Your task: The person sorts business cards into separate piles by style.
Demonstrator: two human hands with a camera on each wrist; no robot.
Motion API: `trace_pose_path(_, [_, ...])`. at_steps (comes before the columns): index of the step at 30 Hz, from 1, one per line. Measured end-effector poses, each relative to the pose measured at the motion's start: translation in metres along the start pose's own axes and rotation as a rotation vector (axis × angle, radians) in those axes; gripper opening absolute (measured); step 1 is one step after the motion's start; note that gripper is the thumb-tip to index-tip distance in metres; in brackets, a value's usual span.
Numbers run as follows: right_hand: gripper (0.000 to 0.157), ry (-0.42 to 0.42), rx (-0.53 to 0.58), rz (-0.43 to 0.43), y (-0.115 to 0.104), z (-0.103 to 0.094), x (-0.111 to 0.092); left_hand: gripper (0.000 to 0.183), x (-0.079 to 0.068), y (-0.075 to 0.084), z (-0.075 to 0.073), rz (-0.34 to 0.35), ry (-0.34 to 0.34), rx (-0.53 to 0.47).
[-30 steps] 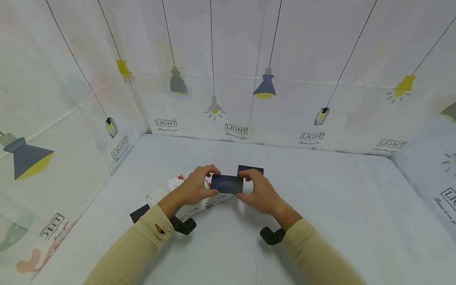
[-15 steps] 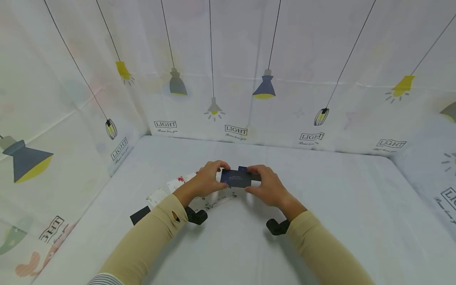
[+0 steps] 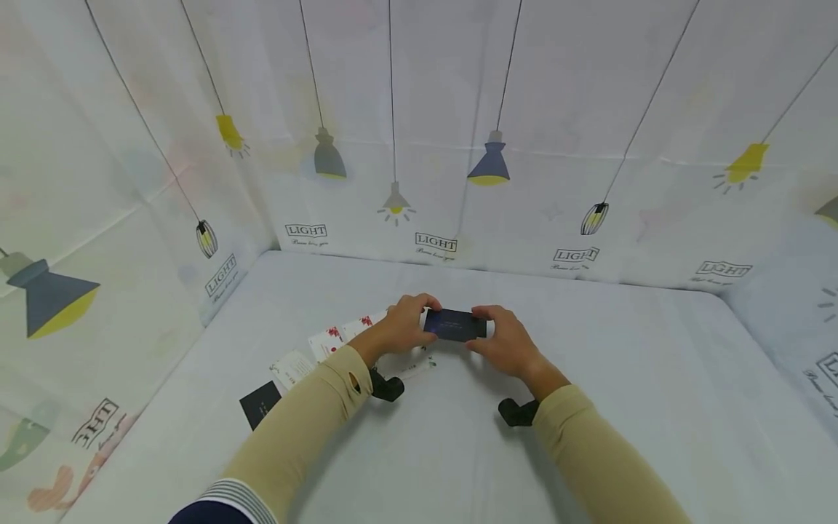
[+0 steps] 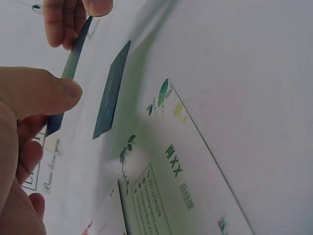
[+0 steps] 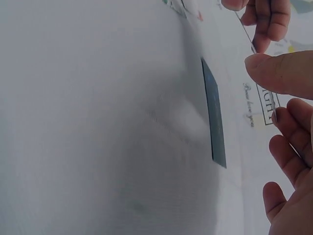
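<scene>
A dark business card (image 3: pixel 455 324) is held up between both hands. My left hand (image 3: pixel 407 325) pinches its left end, thumb below and fingers above. At the other end my right hand (image 3: pixel 507 343) pinches it the same way. Edge-on in the left wrist view, the held card (image 4: pixel 71 68) is raised off the table. Under it a second dark card (image 4: pixel 111 95) lies on the cloth, also in the right wrist view; in the head view the held card hides it. Beside my left hand lies a white business card with green leaves (image 4: pixel 195 161), partly covered by the forearm in the head view.
White cards with red flowers (image 3: pixel 325 340), a pale printed card (image 3: pixel 291 368) and another dark card (image 3: pixel 259 402) fan out left of the left forearm. A white cloth (image 3: pixel 622 378) covers the table, and a lamp-patterned curtain (image 3: pixel 550 94) rises behind.
Both hands have moved right with the dark card between them, from over the white cards to over the second dark card. The left forearm uncovers more of the leftmost dark card.
</scene>
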State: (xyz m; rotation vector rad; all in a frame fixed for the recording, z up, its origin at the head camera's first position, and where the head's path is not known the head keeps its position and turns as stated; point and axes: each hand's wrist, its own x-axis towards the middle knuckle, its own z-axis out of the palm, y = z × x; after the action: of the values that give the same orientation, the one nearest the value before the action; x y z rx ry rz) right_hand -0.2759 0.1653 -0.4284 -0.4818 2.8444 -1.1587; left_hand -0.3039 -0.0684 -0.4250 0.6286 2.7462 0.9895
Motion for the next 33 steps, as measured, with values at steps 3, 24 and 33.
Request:
trace_pose_path(3, [0.061, 0.019, -0.016, -0.013, 0.007, -0.001, 0.003, 0.048, 0.007, 0.000, 0.003, -0.004, 0.007, -0.001])
trace_pose_path(24, [0.059, 0.017, 0.023, 0.006, 0.032, -0.005, 0.015, 0.050, 0.033, 0.007, 0.017, -0.158, -0.021, 0.131])
trace_pose_path(33, [0.059, -0.003, 0.024, 0.048, 0.038, 0.000, 0.022, 0.046, 0.035, -0.002, 0.022, -0.149, -0.009, 0.086])
